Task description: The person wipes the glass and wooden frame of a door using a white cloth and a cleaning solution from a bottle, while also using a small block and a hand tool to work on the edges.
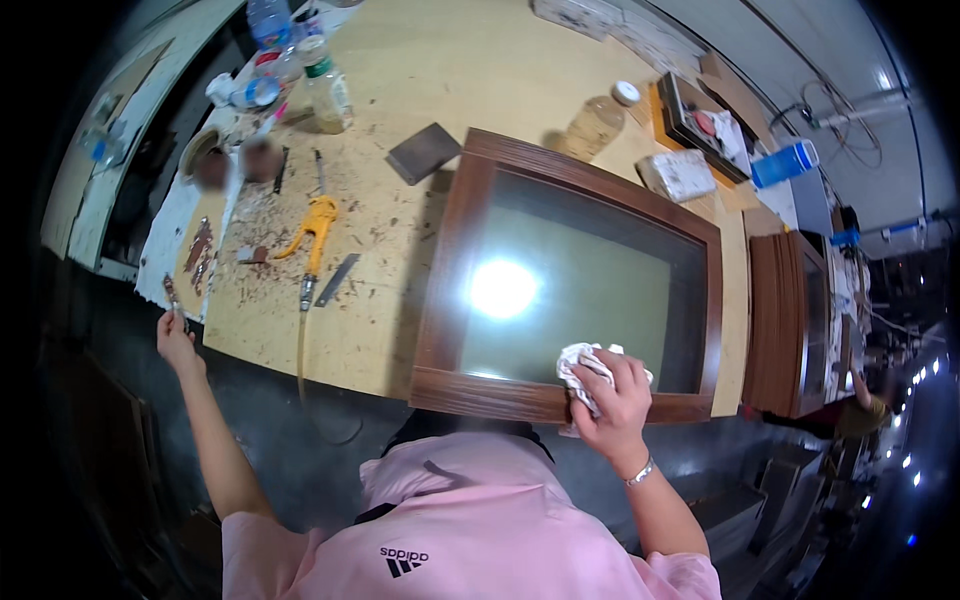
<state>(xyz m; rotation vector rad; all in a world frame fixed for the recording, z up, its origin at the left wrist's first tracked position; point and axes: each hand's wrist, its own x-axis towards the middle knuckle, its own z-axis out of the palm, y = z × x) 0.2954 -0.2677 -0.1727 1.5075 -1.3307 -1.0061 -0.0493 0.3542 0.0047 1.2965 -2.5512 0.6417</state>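
Observation:
A brown wooden framed glass panel (570, 398) lies on the pale workbench (400, 55) in front of me. My right hand (618, 405) grips a crumpled white cloth (580, 360) at the panel's near edge, where the glass meets the frame. Off to the left, my left hand (178, 340) is closed round a small slim tool (170, 290) with brown smears on its tip; its exact kind is too small to tell. That tool is held at the edge of a white sheet (160, 245) streaked with brown paste.
A yellow air blow gun (315, 225) with a hose, a metal scraper blade (338, 280) and a dark flat block (424, 153) lie between. Bottles (325, 90) stand far left, another bottle (600, 120) behind the panel. Stacked frames (775, 320) and another person (862, 405) are at right.

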